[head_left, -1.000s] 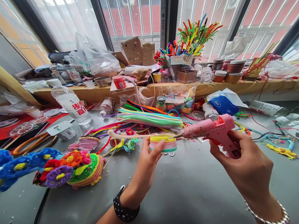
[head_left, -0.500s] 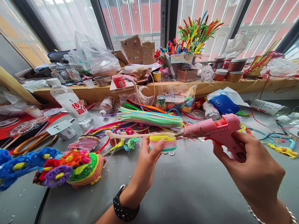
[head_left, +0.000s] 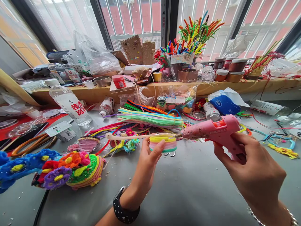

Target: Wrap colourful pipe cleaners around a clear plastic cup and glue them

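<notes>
Between the thumb and fingers of my left hand (head_left: 147,166) is a small round container (head_left: 162,143) wrapped in bands of yellow, pink and mint pipe cleaner. A pale pipe cleaner (head_left: 124,137) sticks out from its top to the left, with a curled end. My right hand (head_left: 256,172) grips a pink hot glue gun (head_left: 218,130) by its handle. The gun points left, and its nozzle is at the container's upper right edge; whether it touches I cannot tell. Behind the container lies a bundle of pastel pipe cleaners (head_left: 150,119).
Left on the table lie a flower-covered pipe-cleaner piece (head_left: 87,171), a pink-wrapped piece (head_left: 88,144) and an upright clear bottle (head_left: 70,103). A blue tissue pack (head_left: 224,103) is at the back right. Paint jars (head_left: 235,77) and a pot of pipe cleaners (head_left: 188,75) line the sill.
The view has shifted very slightly. Both hands keep their holds, and the glue gun's nozzle stays at the container's upper edge.
</notes>
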`<state>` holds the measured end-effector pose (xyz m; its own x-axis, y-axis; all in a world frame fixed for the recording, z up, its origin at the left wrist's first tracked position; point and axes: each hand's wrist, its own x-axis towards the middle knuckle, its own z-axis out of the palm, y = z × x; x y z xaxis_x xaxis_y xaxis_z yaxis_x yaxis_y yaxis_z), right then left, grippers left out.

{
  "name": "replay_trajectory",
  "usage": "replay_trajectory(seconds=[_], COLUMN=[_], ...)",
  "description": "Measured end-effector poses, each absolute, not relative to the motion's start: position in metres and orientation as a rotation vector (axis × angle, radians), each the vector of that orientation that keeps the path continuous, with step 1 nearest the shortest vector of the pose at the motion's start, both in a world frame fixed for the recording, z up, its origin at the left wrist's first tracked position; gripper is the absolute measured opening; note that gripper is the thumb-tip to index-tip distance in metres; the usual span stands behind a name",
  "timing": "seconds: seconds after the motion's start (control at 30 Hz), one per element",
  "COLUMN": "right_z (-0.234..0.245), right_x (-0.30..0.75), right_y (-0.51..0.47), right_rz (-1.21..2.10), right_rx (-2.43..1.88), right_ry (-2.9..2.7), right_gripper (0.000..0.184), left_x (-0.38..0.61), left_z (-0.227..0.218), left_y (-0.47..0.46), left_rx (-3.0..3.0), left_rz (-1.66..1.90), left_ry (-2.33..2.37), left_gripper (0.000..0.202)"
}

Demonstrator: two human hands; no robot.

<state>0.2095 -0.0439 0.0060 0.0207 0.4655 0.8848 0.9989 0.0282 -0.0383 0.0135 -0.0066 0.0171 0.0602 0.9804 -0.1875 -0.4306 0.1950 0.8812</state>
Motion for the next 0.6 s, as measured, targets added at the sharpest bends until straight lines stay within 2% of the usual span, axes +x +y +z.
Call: replay_trajectory(seconds=[0.6], right_z=[0.006], right_x=[0.21], right_y=[-0.0436], right_rz=[-0.9], right_rx=[-1.53], right_ry=[-1.533], right_gripper=[0.038], left_x=[0.0141], left_z=[0.0165], left_y=[-0.006], left_rx=[0.763], left_rz=[1.242], left_ry=[0.958], left_gripper=[0.04])
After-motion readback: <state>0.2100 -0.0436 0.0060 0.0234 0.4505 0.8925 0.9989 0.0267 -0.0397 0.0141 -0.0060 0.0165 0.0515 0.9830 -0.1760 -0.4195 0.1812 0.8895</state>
